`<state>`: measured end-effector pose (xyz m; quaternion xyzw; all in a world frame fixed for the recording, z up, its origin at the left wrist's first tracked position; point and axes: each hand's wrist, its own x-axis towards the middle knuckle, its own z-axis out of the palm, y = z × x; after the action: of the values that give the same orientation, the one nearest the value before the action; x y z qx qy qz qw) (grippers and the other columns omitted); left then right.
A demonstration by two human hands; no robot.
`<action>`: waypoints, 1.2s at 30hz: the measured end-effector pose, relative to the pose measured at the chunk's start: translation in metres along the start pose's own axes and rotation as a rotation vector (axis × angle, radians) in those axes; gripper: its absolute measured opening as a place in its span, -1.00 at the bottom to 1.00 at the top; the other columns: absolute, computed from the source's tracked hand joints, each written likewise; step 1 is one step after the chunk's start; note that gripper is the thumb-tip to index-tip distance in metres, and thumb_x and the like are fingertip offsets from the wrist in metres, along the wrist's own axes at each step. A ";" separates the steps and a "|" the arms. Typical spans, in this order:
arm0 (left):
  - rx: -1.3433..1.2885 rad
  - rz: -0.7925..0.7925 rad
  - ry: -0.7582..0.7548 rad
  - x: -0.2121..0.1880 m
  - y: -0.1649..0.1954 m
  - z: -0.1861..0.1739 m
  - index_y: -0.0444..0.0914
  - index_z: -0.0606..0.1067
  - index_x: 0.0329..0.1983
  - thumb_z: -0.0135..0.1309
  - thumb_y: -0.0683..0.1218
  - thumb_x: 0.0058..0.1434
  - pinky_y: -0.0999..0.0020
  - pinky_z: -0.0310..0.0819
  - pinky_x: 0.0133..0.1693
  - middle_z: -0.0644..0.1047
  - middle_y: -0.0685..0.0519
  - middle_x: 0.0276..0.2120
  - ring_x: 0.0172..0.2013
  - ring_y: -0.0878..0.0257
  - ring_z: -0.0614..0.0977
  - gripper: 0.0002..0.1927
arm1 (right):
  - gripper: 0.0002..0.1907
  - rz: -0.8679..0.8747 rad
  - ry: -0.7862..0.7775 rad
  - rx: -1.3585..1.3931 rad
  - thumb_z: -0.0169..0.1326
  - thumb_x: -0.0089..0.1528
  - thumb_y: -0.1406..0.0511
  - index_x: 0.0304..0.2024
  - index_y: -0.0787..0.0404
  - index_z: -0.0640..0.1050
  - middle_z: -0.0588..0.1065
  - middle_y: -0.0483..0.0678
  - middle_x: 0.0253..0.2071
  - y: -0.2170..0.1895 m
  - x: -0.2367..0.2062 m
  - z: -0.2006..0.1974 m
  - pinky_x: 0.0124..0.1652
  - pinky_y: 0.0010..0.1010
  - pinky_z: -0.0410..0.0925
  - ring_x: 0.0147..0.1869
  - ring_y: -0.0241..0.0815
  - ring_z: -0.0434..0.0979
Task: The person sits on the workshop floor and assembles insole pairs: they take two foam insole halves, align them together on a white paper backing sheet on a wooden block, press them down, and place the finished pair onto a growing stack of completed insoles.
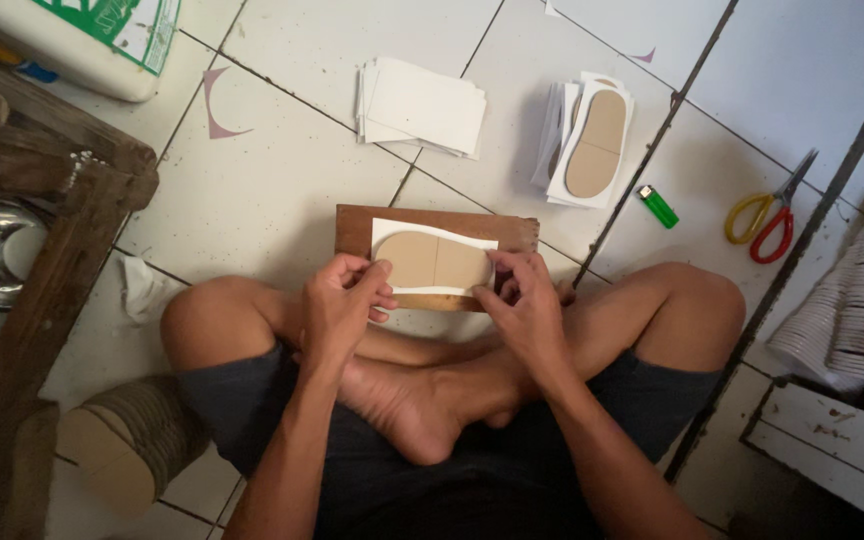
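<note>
While two hands, left hand (pixel 340 300) and right hand (pixel 524 305), press one insole (pixel 434 262); two stacks behind.

dark grey shorts (pixel 252 400), bare arms, legs and feet.

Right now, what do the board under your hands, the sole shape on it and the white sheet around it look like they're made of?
The board looks like bare brown wood: matte, with a rough, chipped edge. The sole shape seems tan card or fibreboard: flat, dull, with a line across its middle. The white sheet looks like thin paper or soft lining; which one is unclear. The left hand and right hand press on them.
</note>
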<state>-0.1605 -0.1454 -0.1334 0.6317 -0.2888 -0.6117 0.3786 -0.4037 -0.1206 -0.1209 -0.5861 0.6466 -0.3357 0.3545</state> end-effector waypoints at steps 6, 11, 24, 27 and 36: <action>0.035 -0.041 0.055 0.006 -0.012 0.004 -0.32 0.48 -0.27 0.21 -0.04 0.25 0.35 0.45 -0.59 0.55 -0.04 -0.54 -0.60 0.23 0.57 -0.75 | -0.49 -0.153 0.063 -0.269 0.29 0.15 0.34 0.16 0.24 0.53 0.45 0.10 -0.07 -0.013 -0.007 0.002 -0.22 -0.26 0.42 -0.18 0.02 0.51; 0.536 0.491 0.290 0.001 -0.011 0.009 -0.30 0.45 -0.32 0.29 0.03 0.22 0.16 0.49 -0.42 0.57 -0.05 -0.52 -0.49 0.08 0.61 -0.67 | -0.56 -0.167 0.038 -0.386 0.19 0.25 0.35 0.20 0.13 0.54 0.44 0.19 -0.04 -0.027 -0.012 0.006 -0.20 -0.12 0.43 -0.13 0.18 0.53; 1.429 1.108 0.103 -0.047 0.012 0.051 -0.04 0.29 0.47 0.09 -0.15 0.12 -0.15 0.08 0.33 0.35 -0.10 0.32 0.38 -0.01 0.27 -0.23 | -0.52 0.115 0.105 0.534 0.10 0.34 0.37 0.32 0.24 0.43 0.48 -0.13 -0.19 0.023 -0.010 -0.006 -0.31 -0.55 0.37 -0.26 -0.34 0.44; 1.167 1.100 -0.035 -0.062 0.008 0.048 -0.16 0.41 0.31 0.08 -0.18 0.14 -0.06 0.24 0.22 0.45 -0.11 0.20 0.22 -0.06 0.42 -0.40 | -0.57 0.233 0.143 0.698 0.09 0.35 0.35 0.28 0.25 0.49 0.53 -0.14 -0.20 0.031 -0.014 -0.016 -0.31 -0.59 0.33 -0.27 -0.36 0.44; -0.096 0.288 -0.254 -0.097 0.001 0.043 -0.31 0.57 -0.14 0.16 -0.16 0.28 0.44 0.47 -0.27 0.60 0.07 -0.33 -0.31 0.36 0.57 -0.86 | -0.87 0.178 -0.070 0.686 0.20 0.30 0.36 -0.18 0.35 0.64 0.58 -0.17 -0.26 0.004 -0.044 -0.015 -0.15 -0.57 0.37 -0.18 -0.41 0.51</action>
<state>-0.2116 -0.0713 -0.0771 0.4827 -0.3922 -0.6391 0.4524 -0.4156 -0.0763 -0.1137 -0.3855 0.5322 -0.4808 0.5805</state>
